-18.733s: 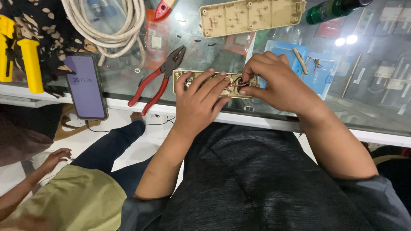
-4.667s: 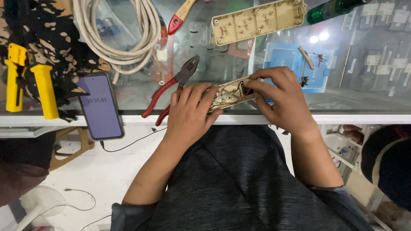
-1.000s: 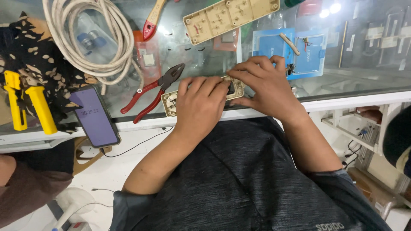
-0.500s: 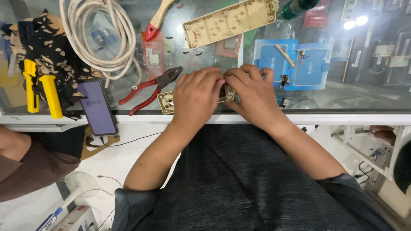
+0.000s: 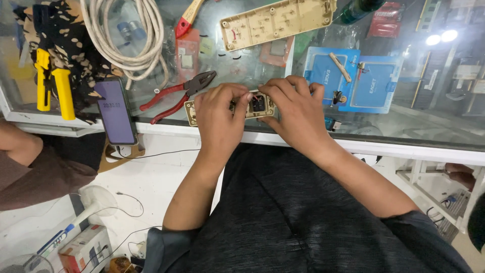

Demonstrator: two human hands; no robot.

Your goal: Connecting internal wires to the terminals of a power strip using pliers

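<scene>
Both hands are closing on the power strip base [image 5: 255, 105], a beige plastic tray w/ its cover off, lying at the near edge of the glass counter [image 5: 404, 121], about the middle of the scene. Left hand [image 5: 218, 114] is covering its left half, fingers curled over the top, clamped on it. Right hand [image 5: 298, 108] is gripping the right end, fingertips pressing at the open dark socket cavity in between. Hands are nearly touching each other.

Handling, as a guess: light, stiff, hollow plastic; probably brittle at thin walls & clips, and loose metal contacts inside could be shifting if tipped. Smooth glass under it means it's likely sliding unless pinned down. Best hold looks like the long outer edges or ends, not the inner parts.

Matching cover [image 5: 278, 21] is lying far, upside down. Red pliers [image 5: 177, 93] are sitting just left of the left hand; phone [image 5: 116, 111] further left; coiled white cable [image 5: 134, 38] far left; blue packets [image 5: 353, 78] to the right.
</scene>
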